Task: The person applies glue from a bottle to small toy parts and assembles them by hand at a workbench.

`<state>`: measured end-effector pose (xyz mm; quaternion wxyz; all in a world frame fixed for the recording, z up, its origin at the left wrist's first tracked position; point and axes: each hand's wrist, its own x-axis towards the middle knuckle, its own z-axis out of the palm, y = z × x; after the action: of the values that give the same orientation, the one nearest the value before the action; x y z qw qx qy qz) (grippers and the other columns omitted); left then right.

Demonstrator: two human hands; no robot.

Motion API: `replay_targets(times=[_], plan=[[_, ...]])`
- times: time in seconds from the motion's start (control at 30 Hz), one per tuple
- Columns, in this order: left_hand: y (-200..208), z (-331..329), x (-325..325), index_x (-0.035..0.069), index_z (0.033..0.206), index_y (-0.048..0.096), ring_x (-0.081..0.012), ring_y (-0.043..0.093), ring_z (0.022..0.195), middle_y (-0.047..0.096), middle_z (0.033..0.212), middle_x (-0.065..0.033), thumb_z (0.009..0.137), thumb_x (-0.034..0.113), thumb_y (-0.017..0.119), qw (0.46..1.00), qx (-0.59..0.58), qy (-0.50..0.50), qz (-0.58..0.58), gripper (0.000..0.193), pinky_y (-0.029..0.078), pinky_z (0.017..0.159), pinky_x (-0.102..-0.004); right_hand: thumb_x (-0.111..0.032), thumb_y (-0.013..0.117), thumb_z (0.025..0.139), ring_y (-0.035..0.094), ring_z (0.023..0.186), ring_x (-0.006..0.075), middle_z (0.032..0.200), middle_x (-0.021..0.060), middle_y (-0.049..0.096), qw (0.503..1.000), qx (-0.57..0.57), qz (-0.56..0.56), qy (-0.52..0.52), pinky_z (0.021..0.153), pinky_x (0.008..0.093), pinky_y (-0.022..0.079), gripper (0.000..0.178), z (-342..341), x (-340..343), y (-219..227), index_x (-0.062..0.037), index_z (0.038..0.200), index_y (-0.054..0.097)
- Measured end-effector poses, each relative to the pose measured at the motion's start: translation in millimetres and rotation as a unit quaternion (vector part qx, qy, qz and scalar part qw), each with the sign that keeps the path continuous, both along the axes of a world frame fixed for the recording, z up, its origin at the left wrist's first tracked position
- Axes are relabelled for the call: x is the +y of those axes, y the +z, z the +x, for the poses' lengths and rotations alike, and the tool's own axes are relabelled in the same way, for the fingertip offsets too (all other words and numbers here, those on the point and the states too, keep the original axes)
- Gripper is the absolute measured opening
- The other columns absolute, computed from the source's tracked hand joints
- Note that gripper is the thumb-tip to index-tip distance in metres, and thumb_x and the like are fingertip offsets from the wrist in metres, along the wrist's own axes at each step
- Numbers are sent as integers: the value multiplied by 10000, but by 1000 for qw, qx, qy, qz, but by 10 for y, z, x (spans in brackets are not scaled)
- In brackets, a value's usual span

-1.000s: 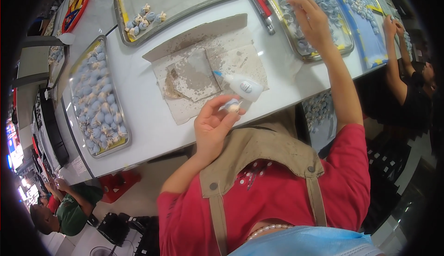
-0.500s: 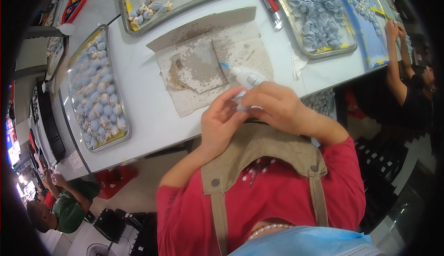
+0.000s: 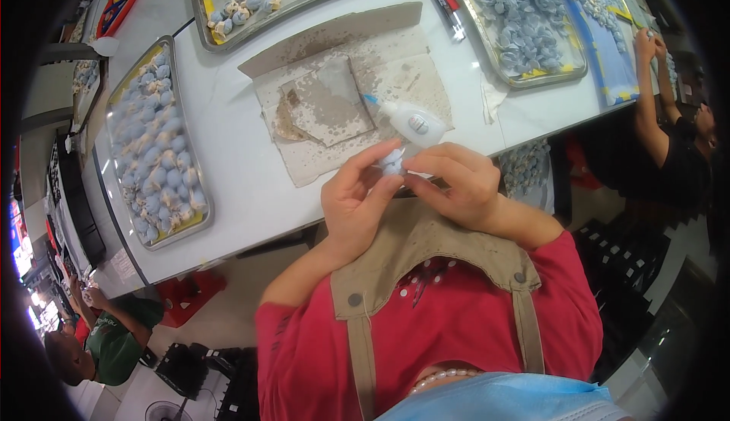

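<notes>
A tray [image 3: 199, 193] of blue-white pieces lies at left, stained cardboard [image 3: 334, 102] mid-table with a glue bottle [image 3: 411, 122] on it, and just below, at the table's edge, the left hand [image 3: 357, 201] and right hand [image 3: 456, 185] pinch one small piece [image 3: 391, 166] between fingertips.

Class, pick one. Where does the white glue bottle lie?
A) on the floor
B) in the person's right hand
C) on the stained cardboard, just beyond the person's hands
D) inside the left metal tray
C: the white glue bottle lies on the stained cardboard, just beyond both hands, which pinch a small bluish piece.
</notes>
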<state>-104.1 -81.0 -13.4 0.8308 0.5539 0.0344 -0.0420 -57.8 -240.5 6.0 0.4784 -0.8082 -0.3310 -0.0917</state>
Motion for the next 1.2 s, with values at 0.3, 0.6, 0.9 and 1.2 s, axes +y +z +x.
replay_targets(times=[0.3, 0.6, 0.9, 1.2], plan=[[-13, -8, -42, -41, 1171, 512, -113, 550, 919, 551, 1139, -100, 817, -14, 605, 999, -10, -4, 39, 367, 462, 795, -242, 13, 713, 630, 608, 614, 212, 730, 78, 622, 1000, 3, 1, -30, 524, 282, 484, 274, -37, -66, -32, -33, 885, 626], [-14, 30, 6, -28, 1143, 540, -151, 558, 978, 587, 1100, -123, 829, -9, 592, 984, -107, -16, 143, 318, 468, 810, -259, 44, 711, 647, 607, 655, 200, 761, 109, 604, 998, 10, 41, 48, 553, 258, 495, 218, 139, -144, -35, 1, 850, 645], [12, -16, 6, -22, 1136, 549, -156, 565, 993, 594, 1114, -129, 810, 14, 619, 997, -39, -66, 29, 336, 431, 854, -248, -117, 745, 689, 564, 1000, 182, 1087, 104, 598, 878, 416, 148, 184, 865, 306, 446, 533, 239, -159, -14, -7, 1165, 530], [56, 19, 74, -7, 1033, 612, -170, 616, 885, 645, 992, -134, 814, 47, 621, 981, -132, -70, 127, 225, 469, 767, -246, -150, 717, 739, 590, 946, 142, 1015, 89, 633, 873, 418, 146, 202, 847, 261, 452, 414, 177, -107, -33, 2, 1099, 580]])
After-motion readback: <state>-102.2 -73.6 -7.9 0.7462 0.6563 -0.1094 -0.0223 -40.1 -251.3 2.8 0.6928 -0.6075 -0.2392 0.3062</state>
